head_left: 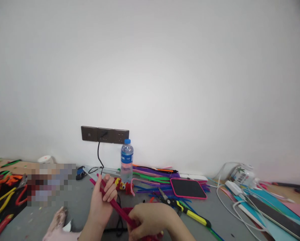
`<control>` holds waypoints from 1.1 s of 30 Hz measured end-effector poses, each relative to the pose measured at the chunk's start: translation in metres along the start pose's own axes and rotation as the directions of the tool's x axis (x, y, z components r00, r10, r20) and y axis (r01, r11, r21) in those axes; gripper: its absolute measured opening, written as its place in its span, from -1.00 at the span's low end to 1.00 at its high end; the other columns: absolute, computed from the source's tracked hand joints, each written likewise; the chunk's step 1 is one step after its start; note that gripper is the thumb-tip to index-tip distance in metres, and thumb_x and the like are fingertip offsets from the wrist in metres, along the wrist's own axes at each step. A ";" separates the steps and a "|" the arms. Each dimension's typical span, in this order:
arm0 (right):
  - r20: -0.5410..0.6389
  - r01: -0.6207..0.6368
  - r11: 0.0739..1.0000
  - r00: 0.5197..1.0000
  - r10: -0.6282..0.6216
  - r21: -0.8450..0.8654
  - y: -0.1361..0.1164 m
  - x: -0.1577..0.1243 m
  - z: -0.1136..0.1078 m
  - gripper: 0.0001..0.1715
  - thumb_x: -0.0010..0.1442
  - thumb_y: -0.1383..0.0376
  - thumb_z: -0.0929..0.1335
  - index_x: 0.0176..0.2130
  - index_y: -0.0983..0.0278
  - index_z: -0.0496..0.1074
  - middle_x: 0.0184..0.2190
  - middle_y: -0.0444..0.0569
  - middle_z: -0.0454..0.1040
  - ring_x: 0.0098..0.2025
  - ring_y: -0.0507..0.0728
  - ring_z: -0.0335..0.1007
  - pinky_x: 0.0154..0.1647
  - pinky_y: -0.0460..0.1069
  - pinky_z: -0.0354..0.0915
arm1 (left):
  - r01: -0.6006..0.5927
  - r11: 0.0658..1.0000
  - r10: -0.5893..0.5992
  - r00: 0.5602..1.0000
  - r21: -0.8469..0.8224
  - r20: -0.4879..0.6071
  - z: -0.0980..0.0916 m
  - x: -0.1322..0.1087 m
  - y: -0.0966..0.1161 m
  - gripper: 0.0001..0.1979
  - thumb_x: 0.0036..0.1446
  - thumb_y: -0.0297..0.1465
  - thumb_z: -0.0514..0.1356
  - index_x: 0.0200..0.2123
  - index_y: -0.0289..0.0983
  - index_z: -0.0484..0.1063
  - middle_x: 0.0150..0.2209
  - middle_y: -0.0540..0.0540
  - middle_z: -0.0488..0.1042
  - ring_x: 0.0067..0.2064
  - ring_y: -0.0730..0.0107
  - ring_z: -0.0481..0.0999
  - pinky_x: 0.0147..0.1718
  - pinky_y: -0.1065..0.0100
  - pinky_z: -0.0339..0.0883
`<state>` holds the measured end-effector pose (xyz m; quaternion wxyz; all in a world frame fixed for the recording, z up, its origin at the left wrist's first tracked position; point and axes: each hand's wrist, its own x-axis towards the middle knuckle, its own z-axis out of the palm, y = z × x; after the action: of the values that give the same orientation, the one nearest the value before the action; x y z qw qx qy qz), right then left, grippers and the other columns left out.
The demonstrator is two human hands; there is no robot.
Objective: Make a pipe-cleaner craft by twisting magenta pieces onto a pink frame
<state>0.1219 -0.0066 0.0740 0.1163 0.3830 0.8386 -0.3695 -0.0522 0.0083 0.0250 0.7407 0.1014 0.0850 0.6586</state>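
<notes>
A bundle of dark pink pipe cleaners [120, 211] runs slantwise between my two hands. My left hand [103, 197] is closed around its upper part, with the tips sticking out above the thumb. My right hand [150, 217] grips the lower end, its fingers curled and partly hidden. Below it, red fuzzy material with a bit of yellow [152, 237] shows at the bottom edge, mostly covered by the hand. Just behind the hands lies a red and yellow fuzzy craft piece [123, 186] with a small eye on it.
Behind stands a water bottle [127, 162] near a wall socket strip [105, 134]. Coloured pipe cleaners [150, 179], a pink-edged phone [188, 188] and yellow-black pliers [190, 212] lie to the right, with white cables [219, 194] beyond. A sleeved arm [58, 227] shows at lower left.
</notes>
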 end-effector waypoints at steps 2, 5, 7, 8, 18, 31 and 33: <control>0.006 0.012 1.000 1.000 -0.012 0.027 -0.002 -0.001 0.000 -0.93 0.06 0.31 0.39 -0.37 0.23 0.51 -0.70 -0.29 0.25 -0.68 -0.03 0.19 -0.65 -0.18 0.06 | -0.012 0.999 0.011 0.999 -0.037 -0.034 -0.001 0.001 0.002 -0.54 0.42 -0.33 -0.24 -0.50 -0.27 0.22 -0.72 0.18 0.09 -0.80 0.66 0.08 -0.80 0.54 -0.10; -0.029 0.063 0.991 0.998 -0.060 0.115 0.003 -0.005 -0.003 -0.89 0.07 0.29 0.37 -0.33 0.23 0.50 -0.62 -0.26 0.32 -0.63 -0.03 0.24 -0.64 -0.20 0.08 | -0.098 0.993 0.092 0.992 -0.070 -0.088 0.000 0.004 0.007 -0.50 0.42 -0.31 -0.24 -0.59 -0.24 0.13 -0.76 0.17 0.10 -0.81 0.65 0.10 -0.81 0.52 -0.08; -0.069 0.058 0.987 0.996 -0.048 0.153 0.010 -0.009 -0.006 -0.87 0.08 0.32 0.33 -0.32 0.24 0.49 -0.60 -0.23 0.34 -0.60 -0.02 0.27 -0.62 -0.19 0.09 | -0.177 0.981 0.167 0.978 -0.077 -0.126 0.001 0.005 0.012 -0.47 0.40 -0.19 -0.21 -0.63 -0.22 0.07 -0.77 0.15 0.11 -0.81 0.63 0.09 -0.81 0.50 -0.07; -0.096 0.047 0.986 0.995 -0.031 0.163 0.014 -0.011 -0.007 -0.85 0.09 0.33 0.31 -0.33 0.25 0.48 -0.59 -0.22 0.34 -0.59 -0.02 0.27 -0.60 -0.19 0.10 | -0.210 0.975 0.198 0.970 -0.076 -0.140 0.002 0.006 0.014 -0.45 0.37 -0.12 -0.19 -0.65 -0.22 0.04 -0.78 0.15 0.11 -0.81 0.62 0.09 -0.81 0.49 -0.06; -0.235 0.081 0.954 0.972 -0.011 0.287 0.028 -0.033 -0.019 -0.67 0.23 0.16 0.23 -0.45 0.28 0.38 -0.58 -0.20 0.25 -0.57 -0.03 0.14 -0.54 -0.14 0.06 | -0.240 0.970 0.233 0.964 -0.041 -0.130 0.000 0.005 0.022 -0.39 0.16 0.18 -0.26 -0.64 -0.18 0.01 -0.79 0.13 0.11 -0.79 0.55 0.06 -0.81 0.43 -0.03; -0.357 -0.210 0.976 0.909 0.216 0.057 0.021 -0.022 -0.002 -0.72 -0.17 0.28 0.46 -0.33 0.18 0.50 -0.37 -0.13 0.48 -0.38 0.12 0.33 -0.56 -0.10 -0.05 | -0.207 0.977 0.209 0.977 0.052 -0.035 0.005 -0.001 -0.006 -0.48 0.17 0.07 0.01 -0.57 -0.24 0.19 -0.71 0.20 0.04 -0.75 0.64 -0.04 -0.74 0.49 -0.11; -0.333 -0.211 0.977 0.921 0.201 0.006 0.017 -0.019 0.002 -0.75 -0.11 0.36 0.38 -0.32 0.19 0.52 -0.38 -0.09 0.53 -0.41 0.12 0.38 -0.57 -0.09 -0.04 | -0.180 0.979 0.179 0.984 0.100 0.015 0.002 -0.001 -0.012 -0.55 0.22 -0.06 0.11 -0.56 -0.25 0.22 -0.70 0.20 0.05 -0.74 0.64 -0.02 -0.72 0.50 -0.05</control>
<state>0.1467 -0.0112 0.0729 0.0175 0.5239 0.8066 -0.2731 -0.0398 0.0060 0.0242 0.6724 0.1480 0.1067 0.7174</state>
